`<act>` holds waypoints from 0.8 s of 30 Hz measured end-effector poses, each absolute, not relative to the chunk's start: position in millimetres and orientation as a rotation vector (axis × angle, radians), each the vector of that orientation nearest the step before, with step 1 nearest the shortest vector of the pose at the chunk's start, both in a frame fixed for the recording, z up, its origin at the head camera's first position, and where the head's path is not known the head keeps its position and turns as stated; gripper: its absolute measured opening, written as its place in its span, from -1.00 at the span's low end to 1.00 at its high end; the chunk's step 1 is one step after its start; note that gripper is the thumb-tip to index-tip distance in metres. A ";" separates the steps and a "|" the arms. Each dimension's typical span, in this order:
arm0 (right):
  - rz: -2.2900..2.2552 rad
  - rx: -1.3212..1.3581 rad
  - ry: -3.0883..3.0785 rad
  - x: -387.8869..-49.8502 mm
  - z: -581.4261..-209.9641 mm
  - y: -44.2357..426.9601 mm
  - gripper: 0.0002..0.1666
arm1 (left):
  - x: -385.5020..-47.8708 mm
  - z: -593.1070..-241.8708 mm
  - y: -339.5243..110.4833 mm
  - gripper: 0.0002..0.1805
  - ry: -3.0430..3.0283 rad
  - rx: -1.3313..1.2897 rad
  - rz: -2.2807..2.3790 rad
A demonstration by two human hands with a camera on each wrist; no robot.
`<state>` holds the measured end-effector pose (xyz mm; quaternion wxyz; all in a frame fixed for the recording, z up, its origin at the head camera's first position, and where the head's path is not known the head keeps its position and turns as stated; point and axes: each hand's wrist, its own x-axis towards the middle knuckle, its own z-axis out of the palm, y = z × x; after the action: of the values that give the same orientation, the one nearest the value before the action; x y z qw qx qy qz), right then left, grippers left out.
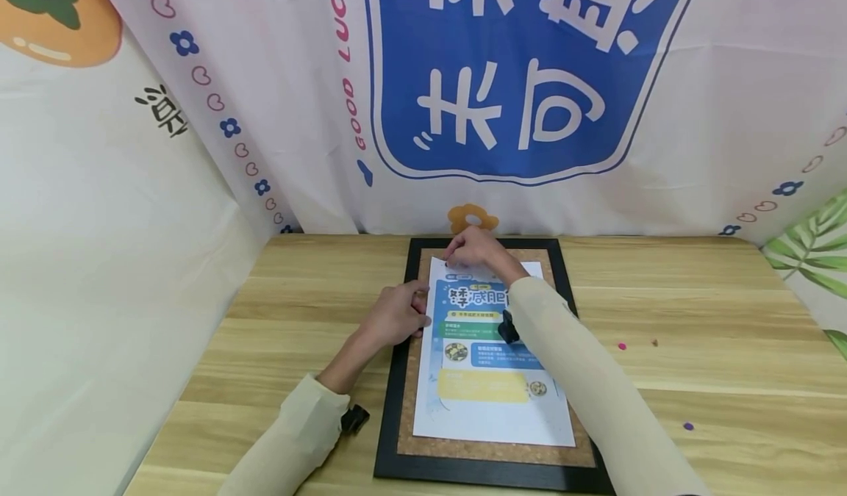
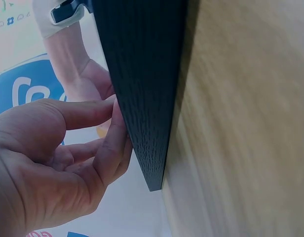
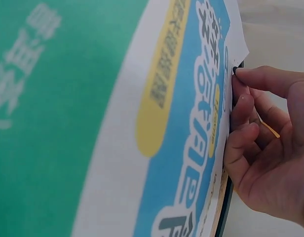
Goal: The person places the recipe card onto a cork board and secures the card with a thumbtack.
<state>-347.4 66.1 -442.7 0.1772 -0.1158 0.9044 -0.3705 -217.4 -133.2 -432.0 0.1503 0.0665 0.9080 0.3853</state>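
A printed poster point(image 1: 490, 415) with blue, green and yellow blocks lies on a cork board point(image 1: 456, 448) inside a black frame point(image 1: 490, 472). At the poster's top left corner, my right hand point(image 1: 475, 248) pinches a small black pushpin point(image 3: 235, 70) between thumb and finger, its tip against the paper. My left hand point(image 1: 397, 314) reaches over the frame's left side and holds the poster's left edge with bent fingers point(image 2: 110, 148). In the left wrist view the frame's side hides the fingertips and the paper.
The board lies on a wood-grain table point(image 1: 317, 275) before a printed cloth backdrop point(image 1: 278, 77). Small pink point(image 1: 622, 347) and purple bits point(image 1: 689, 426) lie on the table to the right. Black wrist devices point(image 1: 354, 419) sit at both sleeves.
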 end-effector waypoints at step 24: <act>-1.003 -0.593 2.498 -359.9 -445.8 80.7 -0.72 | -216.8 -432.7 -134.4 -0.35 2.631 0.233 1.110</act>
<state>-359.9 80.7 -445.8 0.1913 -0.2112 0.8895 -0.3572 -216.8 -134.4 -432.7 0.1378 0.0804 0.9096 0.3837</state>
